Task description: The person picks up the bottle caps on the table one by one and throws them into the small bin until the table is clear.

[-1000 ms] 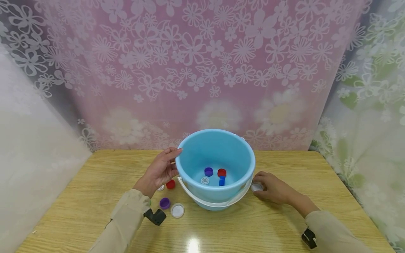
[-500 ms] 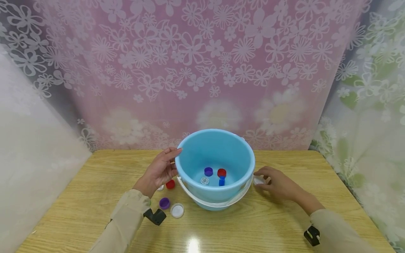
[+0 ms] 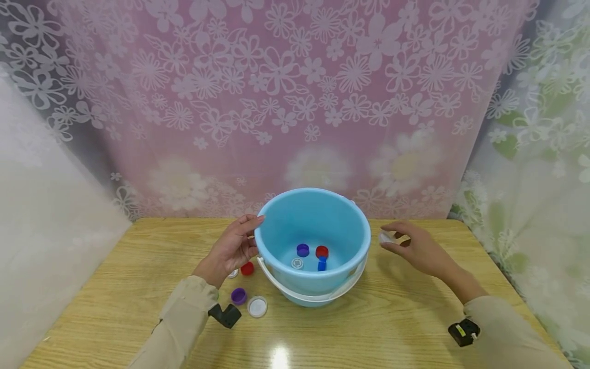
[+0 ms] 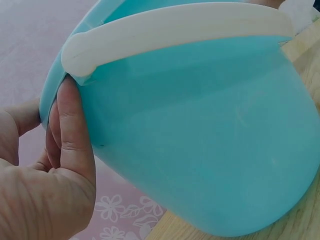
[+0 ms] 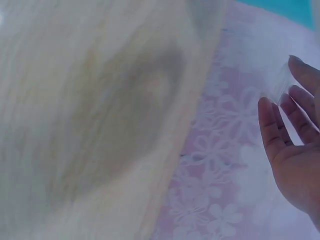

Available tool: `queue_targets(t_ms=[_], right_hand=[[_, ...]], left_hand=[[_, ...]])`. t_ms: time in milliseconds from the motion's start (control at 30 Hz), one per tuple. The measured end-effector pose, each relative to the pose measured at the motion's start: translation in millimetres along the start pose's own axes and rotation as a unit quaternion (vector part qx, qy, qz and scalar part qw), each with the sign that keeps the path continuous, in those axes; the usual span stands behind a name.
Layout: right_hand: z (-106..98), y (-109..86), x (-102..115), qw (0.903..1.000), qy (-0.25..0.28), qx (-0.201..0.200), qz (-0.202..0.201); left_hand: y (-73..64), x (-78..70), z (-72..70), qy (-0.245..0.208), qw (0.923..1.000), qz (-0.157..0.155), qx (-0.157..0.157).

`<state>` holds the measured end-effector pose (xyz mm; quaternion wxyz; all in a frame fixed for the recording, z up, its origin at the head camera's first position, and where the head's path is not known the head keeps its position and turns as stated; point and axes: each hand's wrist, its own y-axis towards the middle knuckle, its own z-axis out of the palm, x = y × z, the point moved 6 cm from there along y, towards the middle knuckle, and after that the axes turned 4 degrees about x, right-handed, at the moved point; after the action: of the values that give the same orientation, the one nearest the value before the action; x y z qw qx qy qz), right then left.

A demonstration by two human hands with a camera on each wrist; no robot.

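A light blue bucket (image 3: 313,283) with a white handle (image 3: 318,297) stands mid-table. My left hand (image 3: 233,250) grips its rim on the left side; the left wrist view shows the thumb and fingers on either side of the rim (image 4: 46,97). To the right of the bucket, my right hand (image 3: 415,248) pinches a white bottle cap (image 3: 386,238) above the table. In the right wrist view that cap looks pale and blurred between the fingertips. Inside the bucket lie a purple cap (image 3: 302,250), a red cap (image 3: 322,251), a white cap (image 3: 297,263) and a blue piece (image 3: 321,264).
On the wooden table (image 3: 359,338), left of the bucket, lie a red cap (image 3: 247,268), a purple cap (image 3: 238,296) and a large white cap (image 3: 257,307). Another white cap (image 3: 233,273) is partly hidden by the left hand. A flowered curtain (image 3: 295,102) hangs behind.
My right hand has lifted the white cap off the table and moved it up and away from the bucket's side. My left hand stays on the rim.
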<state>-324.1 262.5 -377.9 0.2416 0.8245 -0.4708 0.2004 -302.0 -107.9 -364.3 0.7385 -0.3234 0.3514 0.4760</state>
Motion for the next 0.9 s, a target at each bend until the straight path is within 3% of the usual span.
queue_targets(t_ms=[200, 500, 900], right_hand=[[-23, 5.8, 15, 0.9985, 0.035, -0.042, 0.006], [-54, 12.1, 39, 0.9923, 0.023, -0.122, 0.001], [-66, 28.0, 75, 0.9831, 0.010, -0.169, -0.069]], left_hand=[[0.2, -0.1, 0.3, 0.003, 1.0000, 0.003, 0.004], [-0.3, 0.1, 0.5, -0.002, 1.0000, 0.003, 0.006], [0.6, -0.4, -0.4, 0.000, 1.0000, 0.002, 0.005]])
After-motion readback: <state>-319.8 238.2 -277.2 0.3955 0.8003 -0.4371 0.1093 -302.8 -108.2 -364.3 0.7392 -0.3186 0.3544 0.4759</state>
